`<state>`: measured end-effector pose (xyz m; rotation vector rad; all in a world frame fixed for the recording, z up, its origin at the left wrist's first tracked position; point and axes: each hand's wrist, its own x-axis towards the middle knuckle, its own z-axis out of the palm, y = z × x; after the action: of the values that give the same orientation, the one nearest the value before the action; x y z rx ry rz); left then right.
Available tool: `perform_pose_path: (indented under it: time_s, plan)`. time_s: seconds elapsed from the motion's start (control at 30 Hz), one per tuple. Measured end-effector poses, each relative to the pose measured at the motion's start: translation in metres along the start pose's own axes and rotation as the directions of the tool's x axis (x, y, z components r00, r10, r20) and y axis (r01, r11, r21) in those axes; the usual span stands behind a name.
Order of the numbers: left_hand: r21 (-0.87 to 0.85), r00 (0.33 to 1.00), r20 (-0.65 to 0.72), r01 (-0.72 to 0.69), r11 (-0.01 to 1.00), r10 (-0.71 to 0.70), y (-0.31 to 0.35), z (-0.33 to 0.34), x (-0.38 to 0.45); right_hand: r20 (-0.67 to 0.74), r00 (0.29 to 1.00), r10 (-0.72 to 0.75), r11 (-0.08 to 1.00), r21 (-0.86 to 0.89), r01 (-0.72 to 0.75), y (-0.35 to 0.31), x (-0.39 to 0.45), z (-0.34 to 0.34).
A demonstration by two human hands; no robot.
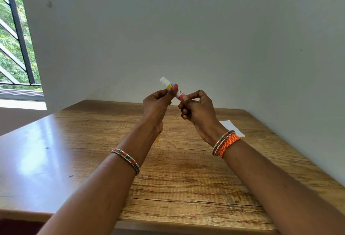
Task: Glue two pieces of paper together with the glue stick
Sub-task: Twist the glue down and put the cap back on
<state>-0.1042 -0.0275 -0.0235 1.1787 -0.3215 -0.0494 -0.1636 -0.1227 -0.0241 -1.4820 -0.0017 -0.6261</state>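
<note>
- Presently held: glue stick (170,87), a small tube with a white end pointing up and to the left and a yellow, pink and white label, tilted, raised above the table and gripped by both hands.
- Left hand (155,105): thumb and fingertips pinched on the upper part of the tube, just under the white end; beaded bangle (126,160) on the forearm.
- Right hand (198,110): thumb and forefinger pinched on the lower end of the tube, remaining fingers curled into the palm; a second beaded bangle and an orange braided band (228,145) at the wrist.
- White paper (234,127): flat on the table, far right, partly hidden behind the right wrist; whether it is one sheet or two cannot be told.
- Wooden table (186,188): grained brown top, set into the corner of a pale wall (186,29).
- Window (15,38): upper left, dark bars, green foliage outside.
</note>
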Motion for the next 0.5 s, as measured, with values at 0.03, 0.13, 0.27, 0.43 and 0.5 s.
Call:
perform_pose_path:
  time_s: [0.03,0.13,0.27,0.43,0.5]
  plan:
    - [-0.004,1.000,0.014,0.012,1.000,-0.012,-0.0002,0.0002,-0.0001,0.005,1.000,0.020,1.000,0.022,-0.020,-0.0005,-0.0001,-0.0002]
    - [-0.038,0.988,0.154,0.035,0.999,-0.028,0.0016,-0.0006,0.0003,0.044,0.993,0.106,0.982,0.154,-0.111,-0.0019,0.0006,-0.0030]
    - [-0.110,0.925,0.379,0.059,0.992,-0.013,0.0059,0.0003,-0.0010,0.092,0.979,0.183,0.919,0.336,-0.204,-0.0035,0.0029,-0.0064]
    - [-0.132,0.939,0.343,0.029,0.991,0.018,0.0052,-0.0022,0.0015,0.112,0.975,0.190,0.909,0.356,-0.218,-0.0021,0.0023,-0.0034]
    - [-0.119,0.957,0.289,-0.006,0.993,0.041,0.0034,-0.0020,0.0024,0.090,0.981,0.175,0.925,0.328,-0.195,-0.0012,0.0020,-0.0005]
